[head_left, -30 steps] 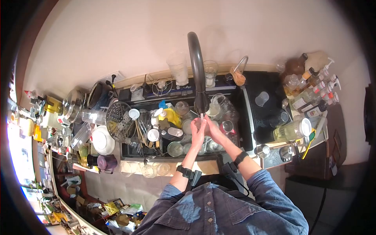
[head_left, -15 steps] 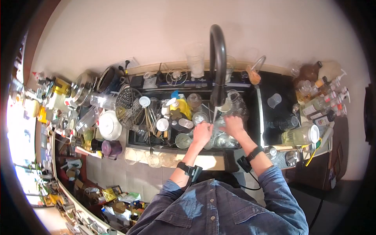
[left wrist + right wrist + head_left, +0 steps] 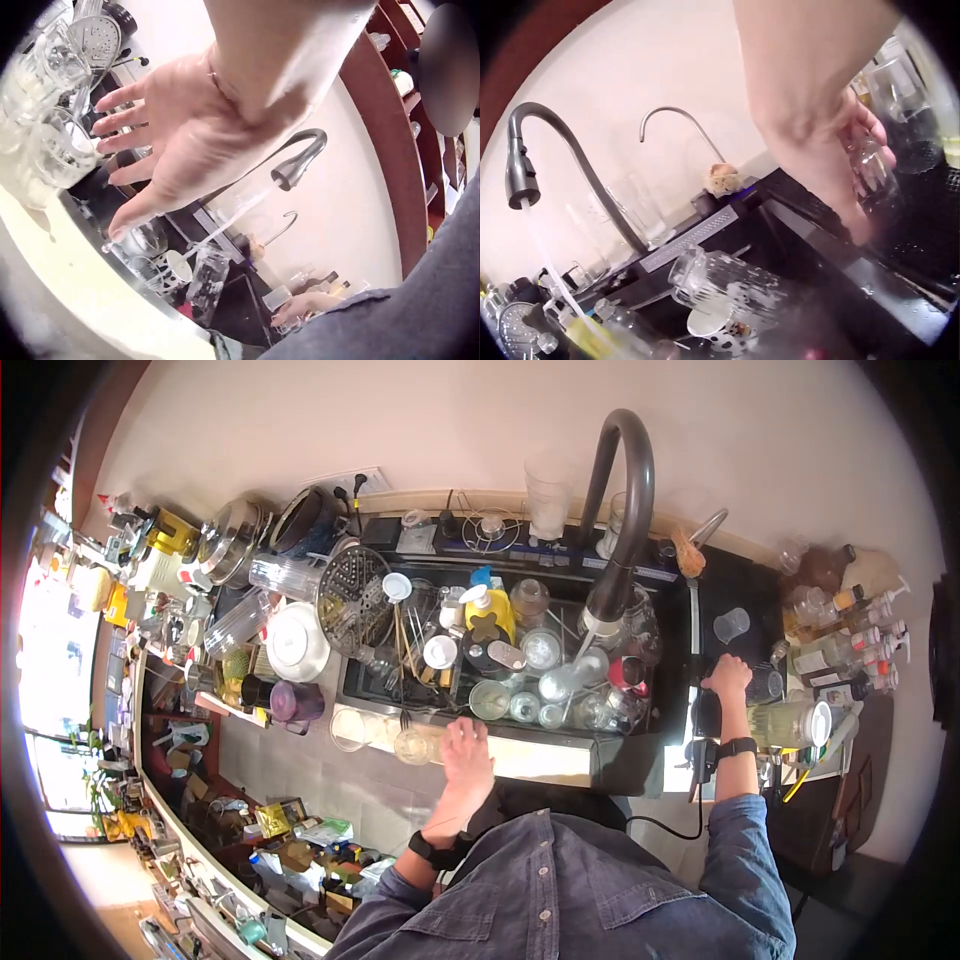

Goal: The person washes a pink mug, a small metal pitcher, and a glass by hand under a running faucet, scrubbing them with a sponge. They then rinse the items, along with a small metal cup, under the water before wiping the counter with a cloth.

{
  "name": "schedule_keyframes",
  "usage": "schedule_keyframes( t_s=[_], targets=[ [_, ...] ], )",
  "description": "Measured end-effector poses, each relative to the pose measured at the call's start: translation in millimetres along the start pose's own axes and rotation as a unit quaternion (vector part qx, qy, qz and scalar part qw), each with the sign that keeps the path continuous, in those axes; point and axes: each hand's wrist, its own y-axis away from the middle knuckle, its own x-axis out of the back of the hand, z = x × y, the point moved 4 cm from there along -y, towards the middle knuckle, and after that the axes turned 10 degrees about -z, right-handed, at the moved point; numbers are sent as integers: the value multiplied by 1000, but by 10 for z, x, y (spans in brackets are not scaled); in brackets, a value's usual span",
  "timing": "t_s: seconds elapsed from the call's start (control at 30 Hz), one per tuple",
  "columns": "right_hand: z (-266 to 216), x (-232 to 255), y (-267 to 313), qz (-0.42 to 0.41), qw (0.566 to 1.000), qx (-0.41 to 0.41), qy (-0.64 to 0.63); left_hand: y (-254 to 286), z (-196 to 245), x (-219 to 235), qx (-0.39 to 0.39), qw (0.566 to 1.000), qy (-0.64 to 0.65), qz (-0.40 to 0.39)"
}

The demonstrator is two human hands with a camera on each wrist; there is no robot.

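Observation:
My left hand (image 3: 467,760) hovers over the sink's front edge, its fingers spread and holding nothing, as the left wrist view shows. On the black draining area to the right, my right hand (image 3: 733,676) grips a clear glass (image 3: 871,176), thumb on the near side and fingers round the far side. Water runs from the dark pull-out faucet (image 3: 628,510) into the sink, where several glass jars and cups lie. Among them are a patterned white cup (image 3: 712,322) and a wet glass jar (image 3: 731,281).
A tall jar of pale liquid (image 3: 785,725) and a plastic cup (image 3: 731,625) stand near my right hand. Left of the sink are a white bowl (image 3: 297,643), a perforated steel disc (image 3: 355,600) and a purple cup (image 3: 296,701). Several glasses line the front ledge.
My hands were together under the faucet, then parted. The left has drawn back to the front edge; the right has moved right to the draining area and taken hold of a glass.

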Motion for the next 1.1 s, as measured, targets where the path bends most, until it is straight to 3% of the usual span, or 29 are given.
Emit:
schedule_keyframes(
  t_s=[0.03, 0.23, 0.3, 0.37, 0.4, 0.43, 0.47, 0.5, 0.53, 0.6, 0.67, 0.73, 0.77, 0.8, 0.87, 0.93, 1.0, 1.03, 1.07, 1.1],
  targets=[
    [39, -36, -18, -4, 1000, 2, -1, -35, -71, -184, -3, 1000, -30, 0],
    [95, -61, 19, -14, 999, 14, -38, -112, -214, -311, -31, 995, -91, -25],
    [-29, 130, 196, 97, 994, 36, -28, -145, -226, -311, -41, 994, -89, -54],
    [-316, 381, 445, 188, 977, 76, -59, -137, -254, -338, -51, 996, -80, -7],
    [-523, 557, 616, 206, 960, 139, -128, -123, -262, -345, -57, 995, -76, 15],
    [-761, 685, 766, 198, 917, 226, -261, -117, -268, -326, -56, 997, -56, 9],
    [-1027, 490, 672, 147, 852, 318, -390, -109, -265, -276, -56, 998, -35, 5],
    [-1306, 610, 868, -45, 773, 332, -540, -99, -247, -213, -57, 998, -14, 2],
    [-1597, 498, 859, -110, 717, 368, -582, -69, -215, -84, -64, 997, 36, 12],
    [-2206, 211, 745, -214, 529, 314, -759, -35, -139, 249, -74, 987, 137, 31],
    [-2530, 132, 694, -291, 506, 234, -778, -119, -28, 462, -104, 970, 214, 47],
    [-2730, 203, 731, -368, 355, 254, -821, -287, 111, 602, -141, 950, 265, 87],
    [-2731, 287, 761, -362, 356, 275, -817, -418, 200, 598, -161, 939, 281, 118],
    [-2700, 345, 768, -322, 411, 279, -806, -546, 298, 592, -180, 926, 296, 147],
    [-2587, 473, 772, -240, 517, 282, -772, -856, 507, 584, -179, 899, 376, 132],
    [-2406, 484, 813, -252, 512, 297, -765, -1155, 736, 634, -183, 857, 470, 105],
    [-2233, 407, 856, -246, 487, 301, -782, -1485, 921, 560, -133, 826, 546, 43],
    [-2221, 227, 742, -240, 472, 310, -789, -1547, 1001, 532, -98, 801, 588, 52],
    [-2166, 213, 747, -251, 453, 271, -811, -1577, 1088, 533, -63, 772, 629, 61],
    [-2083, 210, 750, -208, 472, 243, -822, -1609, 1164, 517, -27, 741, 667, 69]
  ],
)
